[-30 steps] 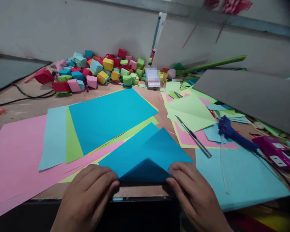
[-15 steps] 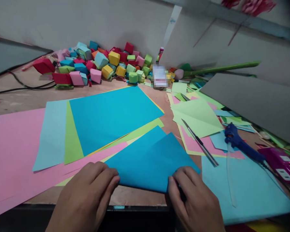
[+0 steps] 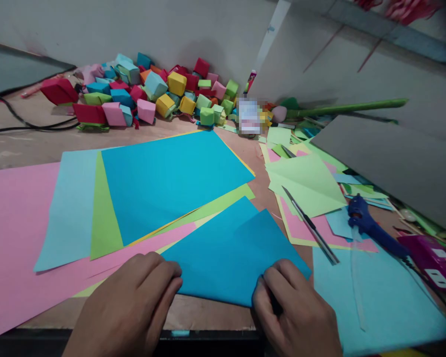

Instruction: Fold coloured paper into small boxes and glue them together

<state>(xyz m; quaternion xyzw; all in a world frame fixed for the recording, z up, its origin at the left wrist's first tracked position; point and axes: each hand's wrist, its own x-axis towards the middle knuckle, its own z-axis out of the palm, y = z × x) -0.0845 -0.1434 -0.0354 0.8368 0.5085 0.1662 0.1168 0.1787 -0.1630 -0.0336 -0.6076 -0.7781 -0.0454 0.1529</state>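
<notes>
A folded blue paper sheet (image 3: 230, 253) lies flat near the table's front edge. My left hand (image 3: 134, 302) presses its near left corner with curled fingers. My right hand (image 3: 293, 307) pinches the near right corner, fingers closed on the paper's edge. The sheet overlaps pink paper (image 3: 18, 228) and a larger blue sheet (image 3: 171, 178) stacked on green and light blue sheets.
A heap of coloured paper cubes (image 3: 152, 96) sits at the back by the wall. To the right lie light green papers (image 3: 305, 181), a metal blade tool (image 3: 310, 225), a blue glue gun (image 3: 371, 225), a purple stapler (image 3: 431, 255), grey cardboard (image 3: 390, 158) and a green tube (image 3: 342, 106). Black cables (image 3: 26, 124) run at left.
A second ago the near flap of the blue sheet stood raised between my hands; now it is pressed flat. Both hands stay at the near corners.
</notes>
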